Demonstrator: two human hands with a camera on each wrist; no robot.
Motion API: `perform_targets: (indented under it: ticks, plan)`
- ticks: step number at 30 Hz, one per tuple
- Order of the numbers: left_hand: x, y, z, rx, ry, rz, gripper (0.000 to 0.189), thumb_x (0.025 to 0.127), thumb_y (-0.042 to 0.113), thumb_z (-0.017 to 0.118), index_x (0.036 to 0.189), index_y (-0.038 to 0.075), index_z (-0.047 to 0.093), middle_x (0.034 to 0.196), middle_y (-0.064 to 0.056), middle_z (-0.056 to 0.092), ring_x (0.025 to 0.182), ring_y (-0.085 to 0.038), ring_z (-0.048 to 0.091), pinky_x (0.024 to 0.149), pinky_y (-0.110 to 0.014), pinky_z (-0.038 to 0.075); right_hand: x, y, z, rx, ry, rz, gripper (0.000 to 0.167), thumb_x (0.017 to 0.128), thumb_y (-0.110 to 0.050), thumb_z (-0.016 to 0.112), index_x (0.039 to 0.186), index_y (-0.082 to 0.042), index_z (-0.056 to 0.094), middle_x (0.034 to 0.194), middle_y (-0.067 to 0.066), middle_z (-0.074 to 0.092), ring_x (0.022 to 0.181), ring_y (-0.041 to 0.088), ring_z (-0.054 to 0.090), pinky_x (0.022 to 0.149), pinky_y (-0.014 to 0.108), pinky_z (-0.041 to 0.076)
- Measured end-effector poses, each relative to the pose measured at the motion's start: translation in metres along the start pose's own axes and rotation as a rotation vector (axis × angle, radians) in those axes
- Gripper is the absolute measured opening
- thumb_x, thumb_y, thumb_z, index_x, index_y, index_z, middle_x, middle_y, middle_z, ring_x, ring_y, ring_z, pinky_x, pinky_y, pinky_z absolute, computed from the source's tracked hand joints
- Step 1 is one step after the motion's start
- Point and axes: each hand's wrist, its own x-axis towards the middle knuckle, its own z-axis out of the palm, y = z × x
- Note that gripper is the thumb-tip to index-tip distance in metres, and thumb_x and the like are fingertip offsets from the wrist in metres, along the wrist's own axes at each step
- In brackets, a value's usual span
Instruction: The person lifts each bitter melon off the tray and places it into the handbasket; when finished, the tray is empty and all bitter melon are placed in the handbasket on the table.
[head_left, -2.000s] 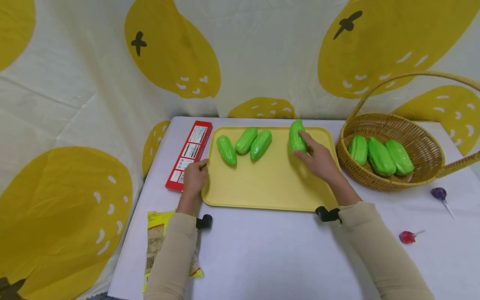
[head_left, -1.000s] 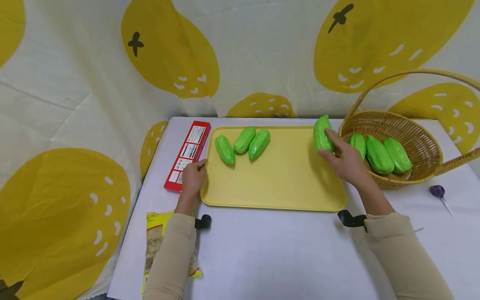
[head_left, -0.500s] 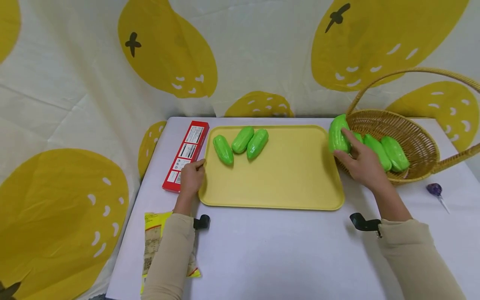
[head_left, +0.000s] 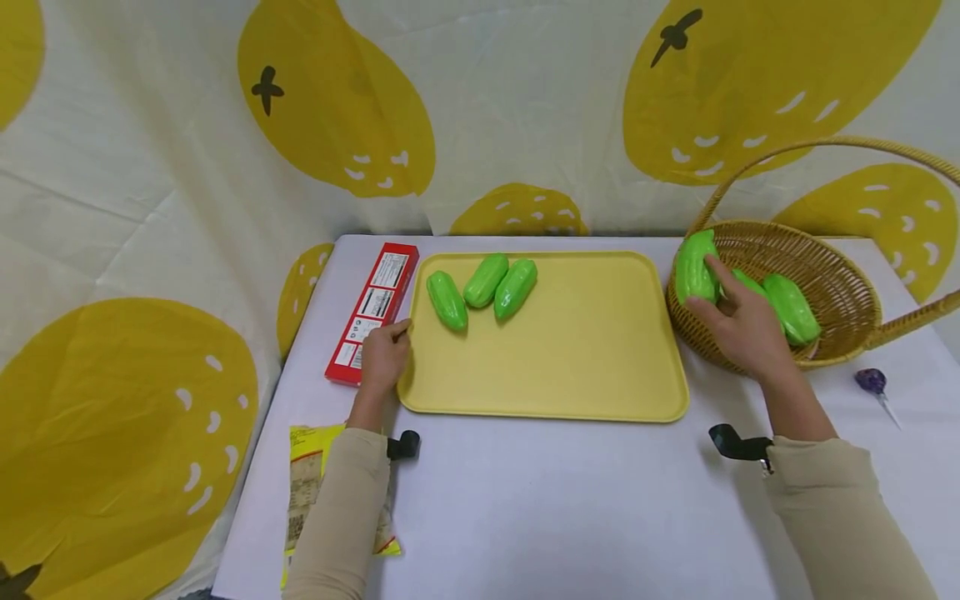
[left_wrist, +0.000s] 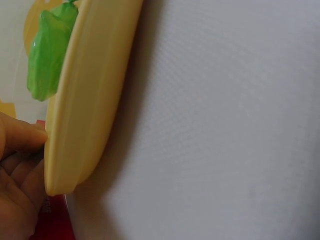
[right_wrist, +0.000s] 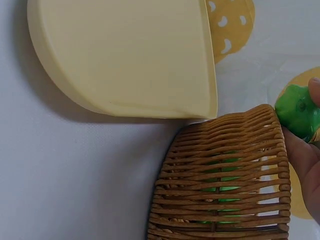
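My right hand (head_left: 750, 329) holds a green ribbed fruit (head_left: 696, 267), shaped like a star fruit, between thumb and fingers. The fruit is over the left rim of the wicker basket (head_left: 836, 262). In the right wrist view, the held fruit's lobed end (right_wrist: 299, 111) shows just beyond the basket rim. Other green fruits (head_left: 791, 308) lie in the basket, partly hidden by the hand. Three more (head_left: 447, 300) lie at the yellow tray's (head_left: 577, 358) back left. My left hand (head_left: 384, 362) pinches the tray's left edge; in the left wrist view, fingers (left_wrist: 27, 136) touch its rim.
A red box (head_left: 378, 292) with white labels lies left of the tray. Under the left sleeve is a yellow packet (head_left: 307, 475). A purple lollipop (head_left: 872, 381) lies in front of the basket, whose tall handle (head_left: 832, 142) arches above. A patterned curtain (head_left: 525, 100) hangs behind.
My right hand has carried the green star fruit rightward, from above the tray to the basket's left rim. The left hand stays at the tray's edge, and the tray's three fruits have not moved.
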Motion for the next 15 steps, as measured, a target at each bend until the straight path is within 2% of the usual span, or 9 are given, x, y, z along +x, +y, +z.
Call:
perform_targets:
  ticks: [2,5,7,9,15]
  plan:
    - [0.000,0.000,0.000,0.005,0.003,0.005,0.037,0.101,0.007,0.052,0.136,0.008,0.065,0.138,-0.016,0.065,0.127,-0.033,0.061,0.102,-0.046,0.053,0.001,0.002,-0.002,0.004,-0.006,0.011,0.072,0.103,-0.038,0.058,0.164,-0.029,0.019,0.160,0.033,0.030,0.137,0.055,0.042,0.111,0.061,0.040]
    - [0.001,0.001,0.000,0.004,0.005,0.004,0.037,0.101,0.007,0.052,0.136,0.008,0.066,0.139,-0.017,0.065,0.129,-0.033,0.060,0.103,-0.046,0.053,0.002,0.006,-0.003,0.028,-0.024,0.038,0.072,0.104,-0.040,0.056,0.163,-0.033,0.016,0.165,0.027,0.023,0.141,0.055,0.038,0.112,0.060,0.038]
    - [0.001,0.001,0.000,-0.004,0.000,-0.005,0.037,0.101,0.007,0.052,0.136,0.009,0.065,0.140,-0.016,0.064,0.130,-0.033,0.060,0.103,-0.046,0.053,0.003,0.008,-0.004,0.034,-0.032,0.068,0.073,0.103,-0.044,0.054,0.163,-0.035,0.013,0.166,0.024,0.021,0.143,0.053,0.036,0.112,0.061,0.038]
    - [0.001,0.001,0.000,-0.008,-0.007,-0.015,0.037,0.102,0.008,0.052,0.137,0.009,0.064,0.141,-0.016,0.063,0.131,-0.032,0.059,0.104,-0.046,0.053,0.005,0.011,-0.005,0.056,-0.040,0.092,0.073,0.104,-0.045,0.053,0.163,-0.036,0.012,0.167,0.023,0.017,0.146,0.052,0.031,0.111,0.068,0.033]
    - [0.000,0.001,0.000,-0.011,-0.012,-0.028,0.037,0.102,0.008,0.053,0.137,0.009,0.064,0.142,-0.016,0.063,0.129,-0.032,0.059,0.102,-0.045,0.053,0.010,0.017,-0.004,0.114,-0.060,0.140,0.076,0.103,-0.049,0.052,0.164,-0.034,0.010,0.169,0.018,0.011,0.154,0.047,0.014,0.118,0.069,0.022]
